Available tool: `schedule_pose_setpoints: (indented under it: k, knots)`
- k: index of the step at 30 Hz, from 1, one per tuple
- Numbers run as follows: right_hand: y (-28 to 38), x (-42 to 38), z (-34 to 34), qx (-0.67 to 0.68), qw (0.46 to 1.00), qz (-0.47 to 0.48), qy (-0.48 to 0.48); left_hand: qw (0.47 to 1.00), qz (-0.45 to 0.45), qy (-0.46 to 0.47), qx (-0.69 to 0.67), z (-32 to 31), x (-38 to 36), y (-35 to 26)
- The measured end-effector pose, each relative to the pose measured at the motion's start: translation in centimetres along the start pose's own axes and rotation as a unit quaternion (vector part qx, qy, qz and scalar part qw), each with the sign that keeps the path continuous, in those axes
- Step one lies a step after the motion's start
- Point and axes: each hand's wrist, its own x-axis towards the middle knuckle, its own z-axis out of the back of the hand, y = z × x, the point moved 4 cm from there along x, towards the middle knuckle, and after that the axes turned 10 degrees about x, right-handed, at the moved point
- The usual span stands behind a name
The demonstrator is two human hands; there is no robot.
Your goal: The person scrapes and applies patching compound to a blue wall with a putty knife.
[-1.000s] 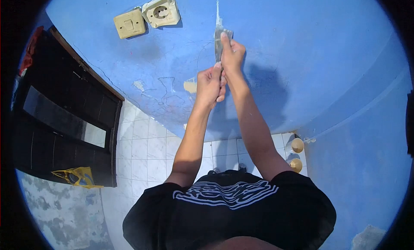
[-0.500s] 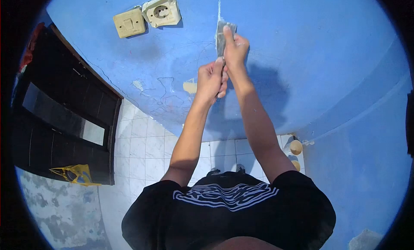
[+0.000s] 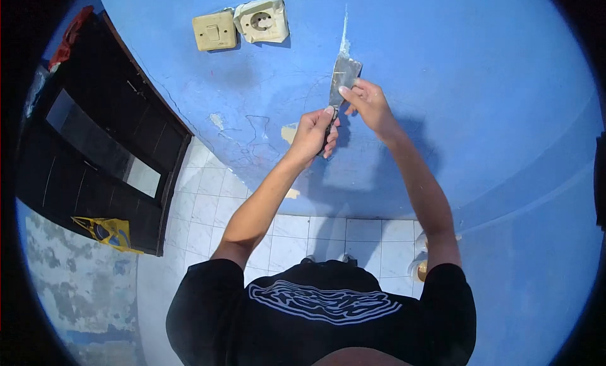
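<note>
Far left on the blue painted wall [image 3: 480, 82] sit a cream square light switch [image 3: 215, 30] and a chipped white socket [image 3: 262, 20]. The left hand [image 3: 314, 134], arm stretched up, has its fingers curled tight round the handle of a flat grey metal putty knife [image 3: 341, 80]. The blade lies against the wall below a pale filler streak. The right hand [image 3: 368, 104] presses outstretched fingers on the blade, loosely spread.

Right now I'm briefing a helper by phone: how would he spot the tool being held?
Start at the blue wall with two cream fittings, a switch and a socket. To their right, the left hand grips the handle of a putty knife. It is the only flat grey metal blade there.
</note>
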Motion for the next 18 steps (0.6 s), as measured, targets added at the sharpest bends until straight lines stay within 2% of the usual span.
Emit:
schedule_pose_setpoints:
  k: [2,3,5,11,14,18]
  knots:
    - [0.2,0.3,-0.9,0.104,0.992,0.039,-0.052,0.999,0.021,0.000,-0.027,-0.7,-0.1,0.0]
    - [0.1,0.4,-1.4,0.102,0.993,0.036,-0.051,0.999,0.022,-0.002,-0.030,-1.3,-0.3,0.1]
    - [-0.4,0.9,-1.9,0.246,0.963,-0.021,-0.104,0.996,0.039,-0.038,-0.066,-2.0,-0.4,0.2]
    - [-0.3,1.4,-3.7,0.343,0.926,-0.036,-0.156,0.997,0.013,-0.053,-0.048,-1.8,-0.5,-0.4]
    - [-1.7,0.4,-4.0,0.349,0.918,-0.060,-0.176,0.997,0.013,-0.067,-0.028,-2.0,-1.2,1.2]
    - [0.0,1.2,-4.0,0.330,0.917,-0.066,-0.213,0.995,0.037,-0.083,-0.031,-2.1,-0.8,-0.6]
